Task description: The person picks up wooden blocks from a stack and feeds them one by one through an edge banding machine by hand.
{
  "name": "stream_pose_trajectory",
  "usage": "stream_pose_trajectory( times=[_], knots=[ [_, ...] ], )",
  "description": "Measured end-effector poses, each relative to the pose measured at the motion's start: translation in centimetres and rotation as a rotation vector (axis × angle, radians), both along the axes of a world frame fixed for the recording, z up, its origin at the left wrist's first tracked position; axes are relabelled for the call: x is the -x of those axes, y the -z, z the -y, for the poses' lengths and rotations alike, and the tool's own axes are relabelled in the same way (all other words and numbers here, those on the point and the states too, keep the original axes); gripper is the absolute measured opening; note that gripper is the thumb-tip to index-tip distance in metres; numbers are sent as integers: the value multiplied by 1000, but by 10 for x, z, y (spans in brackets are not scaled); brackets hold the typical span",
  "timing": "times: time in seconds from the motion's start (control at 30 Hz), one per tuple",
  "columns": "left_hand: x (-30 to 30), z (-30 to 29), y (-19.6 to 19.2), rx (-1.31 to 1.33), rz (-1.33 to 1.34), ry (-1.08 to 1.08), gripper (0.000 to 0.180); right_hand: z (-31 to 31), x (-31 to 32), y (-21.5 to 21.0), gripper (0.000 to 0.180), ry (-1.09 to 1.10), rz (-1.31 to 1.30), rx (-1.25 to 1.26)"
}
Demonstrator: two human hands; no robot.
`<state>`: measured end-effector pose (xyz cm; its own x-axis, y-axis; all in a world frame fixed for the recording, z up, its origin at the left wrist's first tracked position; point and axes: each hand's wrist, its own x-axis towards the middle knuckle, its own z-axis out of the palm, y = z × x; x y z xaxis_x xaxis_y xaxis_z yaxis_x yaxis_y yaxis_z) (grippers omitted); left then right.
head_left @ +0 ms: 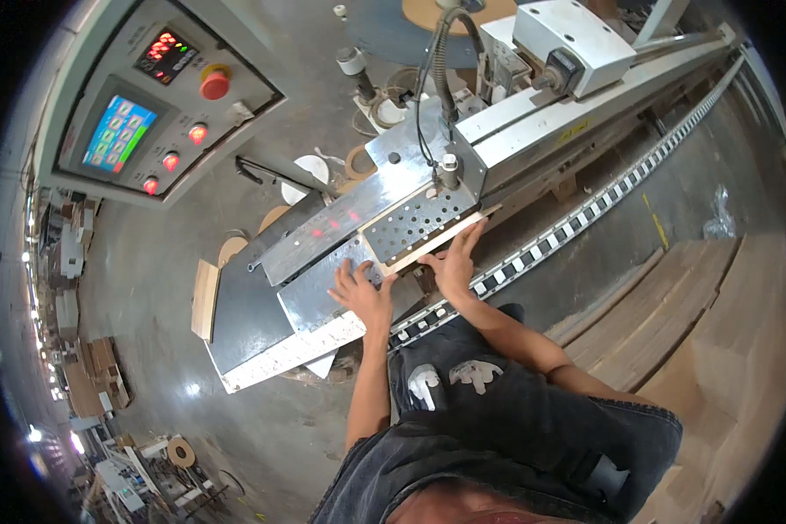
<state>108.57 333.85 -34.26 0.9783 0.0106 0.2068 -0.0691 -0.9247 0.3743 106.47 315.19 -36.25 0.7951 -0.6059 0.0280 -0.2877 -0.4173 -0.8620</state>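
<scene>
A light wooden strip (441, 243) lies along the front edge of a perforated metal plate (415, 229) on the machine. My right hand (456, 269) presses against the strip's near edge, thumb and fingers stretched apart along it. To its left, my left hand (367, 297) rests with spread fingers on the smooth metal bed plate (310, 288), its thumb close to the strip's left end. Neither hand wraps around anything. Above the perforated plate stands a metal fitting (449, 166) with cables. How far the strip reaches under the plate is hidden.
A control box (179, 113) with a lit screen, red emergency button and glowing red buttons stands at upper left. A white-and-black segmented track (576, 218) runs along the machine's near side. Wooden boards (664, 306) lie at right. A wood block (205, 297) sits at the bed's left end.
</scene>
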Motion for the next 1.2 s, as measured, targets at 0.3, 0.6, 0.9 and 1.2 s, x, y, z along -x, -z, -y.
stream_pose_trajectory(
  times=[0.3,0.6,0.9,1.2],
  knots=[
    [-8,89,9,95,43,124,93,101,-4,-4,138,18,-191,148],
    [21,105,2,270,-126,460,87,112,134,9,63,112,346,-314],
    [65,56,10,249,-144,868,62,-42,369,112,53,325,-702,-127],
    [66,54,12,305,-76,983,54,-166,599,96,58,756,-725,-781]
  ],
)
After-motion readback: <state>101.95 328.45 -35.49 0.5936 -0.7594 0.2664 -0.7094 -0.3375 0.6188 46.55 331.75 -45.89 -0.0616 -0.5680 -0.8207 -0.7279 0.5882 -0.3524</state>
